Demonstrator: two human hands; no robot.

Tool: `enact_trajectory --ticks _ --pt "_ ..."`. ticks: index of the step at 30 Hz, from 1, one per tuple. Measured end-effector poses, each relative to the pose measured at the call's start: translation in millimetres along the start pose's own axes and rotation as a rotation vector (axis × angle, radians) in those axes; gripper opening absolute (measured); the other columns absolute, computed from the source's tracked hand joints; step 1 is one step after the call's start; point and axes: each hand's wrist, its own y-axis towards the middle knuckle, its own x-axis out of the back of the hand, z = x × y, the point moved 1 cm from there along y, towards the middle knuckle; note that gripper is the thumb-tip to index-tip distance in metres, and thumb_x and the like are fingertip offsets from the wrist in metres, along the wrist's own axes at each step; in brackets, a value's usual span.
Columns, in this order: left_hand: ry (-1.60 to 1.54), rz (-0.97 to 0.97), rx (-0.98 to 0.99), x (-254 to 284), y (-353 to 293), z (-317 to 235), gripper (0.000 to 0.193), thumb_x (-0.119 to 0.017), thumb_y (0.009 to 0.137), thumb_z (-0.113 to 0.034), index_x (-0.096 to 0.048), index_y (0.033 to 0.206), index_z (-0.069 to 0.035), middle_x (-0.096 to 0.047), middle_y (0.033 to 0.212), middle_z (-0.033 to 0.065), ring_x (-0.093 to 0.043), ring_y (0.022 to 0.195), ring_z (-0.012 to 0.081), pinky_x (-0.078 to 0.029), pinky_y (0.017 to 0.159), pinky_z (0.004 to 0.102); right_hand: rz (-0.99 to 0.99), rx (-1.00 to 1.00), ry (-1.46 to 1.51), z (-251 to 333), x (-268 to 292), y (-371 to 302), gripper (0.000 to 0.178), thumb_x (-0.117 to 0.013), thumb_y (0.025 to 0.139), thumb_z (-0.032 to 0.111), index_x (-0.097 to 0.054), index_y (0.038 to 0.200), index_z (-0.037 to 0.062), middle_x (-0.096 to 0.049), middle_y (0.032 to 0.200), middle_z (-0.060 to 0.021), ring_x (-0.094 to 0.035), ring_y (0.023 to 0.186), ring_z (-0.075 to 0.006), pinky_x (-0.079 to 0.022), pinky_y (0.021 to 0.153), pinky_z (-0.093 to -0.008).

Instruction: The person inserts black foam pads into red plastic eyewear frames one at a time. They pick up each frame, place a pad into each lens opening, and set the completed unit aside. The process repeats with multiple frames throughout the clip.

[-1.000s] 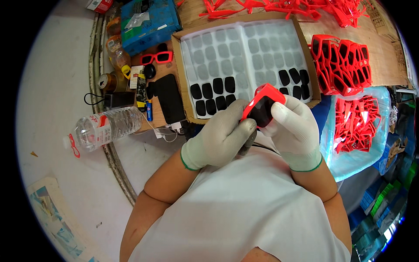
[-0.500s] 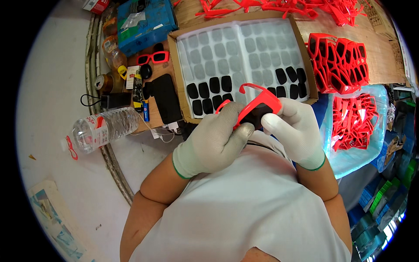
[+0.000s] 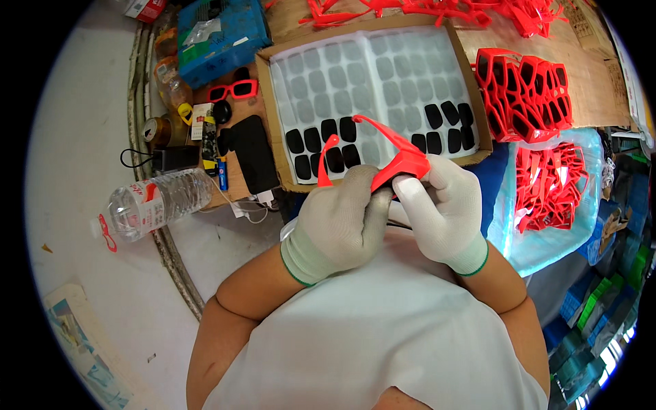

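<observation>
Between my two white-gloved hands is a pair of red sunglasses [image 3: 404, 162], its temple arms unfolded and pointing away from me. My left hand [image 3: 342, 222] grips one end of the frame, and the fingers cover that lens. At the other end, my right hand [image 3: 445, 208] pinches the frame, its thumb pressed on the front by the dark lens. Just beyond them lies a cardboard box [image 3: 486, 140] lined with white sheets, where loose black lenses [image 3: 335, 158] sit in rows; more lenses show faintly through the sheet.
Stacked red sunglasses [image 3: 523, 96] stand right of the box. Below them, a bag-lined bin [image 3: 588, 198] holds red frame parts [image 3: 550, 184]. To the left are a phone [image 3: 254, 154], a red pair of glasses [image 3: 234, 90], a blue box [image 3: 222, 41] and a plastic bottle [image 3: 160, 203].
The sunglasses have tilted in my hands, so the temple arms now point up and away and less lens shows. Both hands have shifted slightly, the right one moving left and down.
</observation>
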Motion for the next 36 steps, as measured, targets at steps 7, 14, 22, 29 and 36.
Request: enact_trajectory --ticks 7,14,22,29,36 --pt "-0.083 0.104 0.055 7.6 3.9 6.3 0.019 -0.057 0.094 -0.006 -0.054 0.108 0.007 -0.061 0.081 0.0197 -0.064 0.062 0.0347 -0.050 0.053 0.0398 0.118 -0.093 0.162 -2.9 -0.3 6.1 0.017 -0.062 0.092 0.015 -0.067 0.093 -0.0011 -0.060 0.074 -0.0106 -0.056 0.065 -0.0161 -0.046 0.061 -0.0297" --pt "-0.364 0.225 0.299 10.4 8.4 10.1 0.037 -0.061 0.091 -0.012 -0.050 0.121 0.006 -0.066 0.101 0.0235 -0.070 0.080 0.0341 -0.055 0.073 0.0401 0.098 -0.271 0.463 -14.3 4.1 5.0 0.022 -0.060 0.096 0.016 -0.066 0.103 -0.0039 -0.066 0.086 -0.0031 -0.057 0.079 -0.0075 -0.048 0.072 -0.0256" --pt "-0.125 0.037 0.126 5.4 10.6 17.9 0.045 -0.063 0.085 -0.008 -0.053 0.127 0.006 -0.066 0.111 0.0181 -0.066 0.101 0.0248 -0.052 0.091 0.0362 -0.064 -0.224 0.434 -13.0 7.8 6.4 0.020 -0.059 0.096 0.010 -0.067 0.109 -0.0033 -0.067 0.092 -0.0035 -0.060 0.082 -0.0075 -0.050 0.076 -0.0251" --pt "-0.097 -0.025 0.090 6.6 12.8 20.5 0.040 -0.066 0.085 -0.009 -0.057 0.121 0.004 -0.064 0.112 0.0179 -0.066 0.097 0.0234 -0.053 0.087 0.0349 -0.021 -0.238 0.460 -17.5 15.4 7.4 0.020 -0.058 0.097 0.008 -0.067 0.110 -0.0035 -0.068 0.093 -0.0044 -0.061 0.081 -0.0080 -0.051 0.074 -0.0242" --pt "-0.059 -0.051 0.086 6.3 12.5 17.3 0.032 -0.068 0.085 -0.008 -0.059 0.114 0.003 -0.064 0.103 0.0127 -0.062 0.085 0.0176 -0.052 0.077 0.0314 -0.033 -0.251 0.461 -14.0 13.8 6.1 0.021 -0.058 0.097 0.009 -0.066 0.111 -0.0046 -0.068 0.094 -0.0047 -0.062 0.082 -0.0075 -0.051 0.074 -0.0236"
